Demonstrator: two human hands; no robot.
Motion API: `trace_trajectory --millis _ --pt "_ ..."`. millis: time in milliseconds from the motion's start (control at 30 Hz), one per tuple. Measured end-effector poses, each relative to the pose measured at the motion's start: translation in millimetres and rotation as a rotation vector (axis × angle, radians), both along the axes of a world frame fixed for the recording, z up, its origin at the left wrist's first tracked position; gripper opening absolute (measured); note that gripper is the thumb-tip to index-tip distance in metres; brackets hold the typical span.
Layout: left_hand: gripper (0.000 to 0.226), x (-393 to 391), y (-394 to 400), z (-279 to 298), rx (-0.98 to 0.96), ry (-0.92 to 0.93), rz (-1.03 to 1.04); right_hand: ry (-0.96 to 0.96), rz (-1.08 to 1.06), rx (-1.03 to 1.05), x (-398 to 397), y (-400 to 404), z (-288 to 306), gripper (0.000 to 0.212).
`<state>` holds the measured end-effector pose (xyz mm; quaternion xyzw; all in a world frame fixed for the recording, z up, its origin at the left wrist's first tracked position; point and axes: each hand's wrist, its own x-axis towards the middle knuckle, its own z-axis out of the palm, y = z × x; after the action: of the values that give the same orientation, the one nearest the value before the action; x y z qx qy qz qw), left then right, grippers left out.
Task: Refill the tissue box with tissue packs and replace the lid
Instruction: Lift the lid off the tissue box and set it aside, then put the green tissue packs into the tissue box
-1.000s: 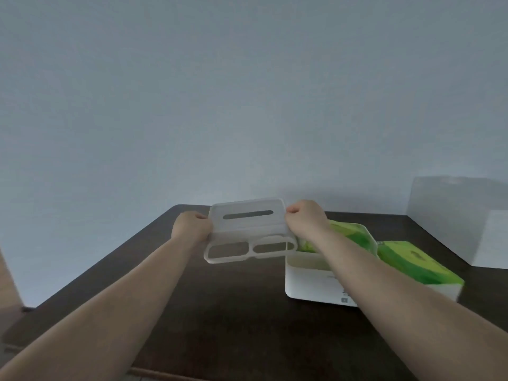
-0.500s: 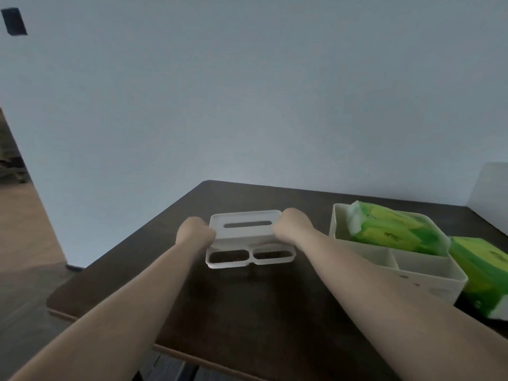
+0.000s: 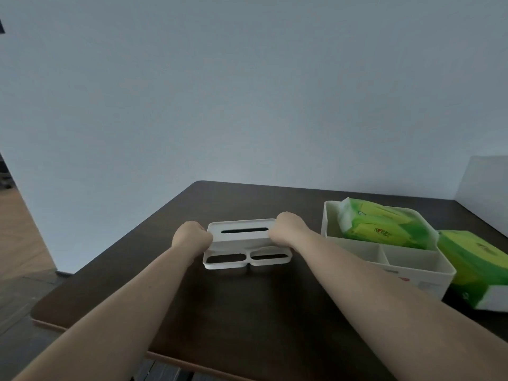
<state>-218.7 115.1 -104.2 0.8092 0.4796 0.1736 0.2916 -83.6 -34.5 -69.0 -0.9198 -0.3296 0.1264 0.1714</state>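
The white lid (image 3: 242,237), with one long slot and two rounded openings, rests on the dark table (image 3: 233,312). My left hand (image 3: 190,239) grips its left end and my right hand (image 3: 287,229) grips its right end. To the right stands the open white tissue box (image 3: 412,259), apart from the lid. A green tissue pack (image 3: 382,226) lies tilted in its far compartment; the two near compartments show nothing inside. A second green tissue pack (image 3: 475,268) lies on the table against the box's right side.
A pale wall runs behind the table. A white block (image 3: 486,185) stands at the far right corner. The table's left and near edges drop to a wooden floor (image 3: 16,243).
The lid has come down from above the box's left side to rest on the table left of the box. My view has shifted left and down.
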Motion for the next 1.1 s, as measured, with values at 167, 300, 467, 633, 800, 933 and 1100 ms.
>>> trace_trajectory --millis 167,300,467,633,800,933,1100 --pt "0.015 3 -26 30 0.174 -0.09 0.028 -0.073 0.055 0.157 0 -22 20 0.023" --pt "0.018 27 -65 56 0.172 -0.15 -0.114 -0.301 0.029 0.358 6 -71 48 0.023" --pt "0.024 74 -123 72 0.112 -0.154 -0.296 -0.381 -0.159 0.409 36 -150 66 0.036" --pt "0.031 111 -172 85 0.134 -0.168 -0.357 -0.413 -0.412 0.226 69 -215 55 0.034" --pt "0.045 137 -198 86 0.172 -0.021 -0.446 -0.121 -0.532 0.066 88 -256 31 0.041" --pt "0.057 151 -208 78 0.166 0.048 -0.427 -0.046 -0.532 -0.026 98 -269 22 0.053" --pt "0.005 162 -210 74 0.128 0.127 -0.382 0.0 -0.524 -0.195 101 -269 17 0.09"
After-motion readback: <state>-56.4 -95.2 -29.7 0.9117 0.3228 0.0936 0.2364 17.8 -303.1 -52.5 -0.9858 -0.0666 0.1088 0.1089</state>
